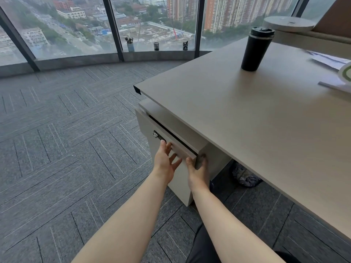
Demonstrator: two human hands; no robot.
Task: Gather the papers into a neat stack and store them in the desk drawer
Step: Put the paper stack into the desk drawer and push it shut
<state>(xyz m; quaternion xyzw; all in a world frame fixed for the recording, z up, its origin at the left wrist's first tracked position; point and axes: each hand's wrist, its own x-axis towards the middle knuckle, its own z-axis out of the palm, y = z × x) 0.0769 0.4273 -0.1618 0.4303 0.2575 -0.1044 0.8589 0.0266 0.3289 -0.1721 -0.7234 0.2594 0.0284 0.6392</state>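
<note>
Both hands are down at the drawer (171, 137) of the pedestal under the surface (247, 120). The right hand (197, 168) has its fingers wrapped round the near corner of the drawer front; the left hand (165, 160) is spread open, fingertips resting on the face, gripping nothing. The drawer shows only a thin dark gap. The papers (330, 59) lie loose at the far right, well apart. Risk here: the lock (157, 135) may hold it, or an uneven pull could skew it and pinch fingers.
</note>
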